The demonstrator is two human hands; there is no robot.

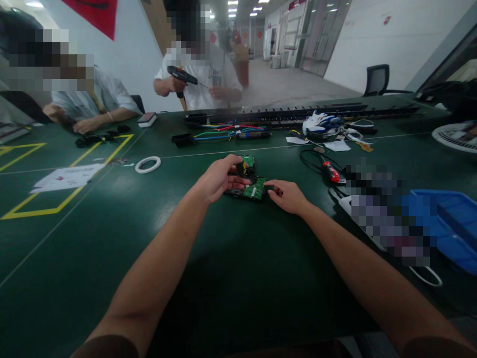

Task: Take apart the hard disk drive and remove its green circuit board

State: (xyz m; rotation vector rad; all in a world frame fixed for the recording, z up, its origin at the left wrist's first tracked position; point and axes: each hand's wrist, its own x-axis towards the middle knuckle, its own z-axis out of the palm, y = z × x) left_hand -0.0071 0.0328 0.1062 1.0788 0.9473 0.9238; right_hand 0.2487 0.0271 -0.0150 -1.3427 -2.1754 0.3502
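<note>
Boards first: two green ones in dark housings lie on the green table [238, 278], the near board [256, 190] right in front of the person, the far board [249, 162] just behind it. Left hand [218, 178] arches over both, fingers reaching onto the near one. Thumb looks pressed to a small dark piece with some yellow [241, 168], but honestly can't tell if it's pinched or just covered. Right hand [288, 196] sits at the near board's right edge, fingers loosely apart, not clamped on anything.

My tip: brace that right edge lightly so the board can't skate, handle it by the housing, not the green face, and tilt the left wrist out a bit, since it's blocking the view. The red-handled screwdriver [331, 172] lies off to the right, untouched.
</note>
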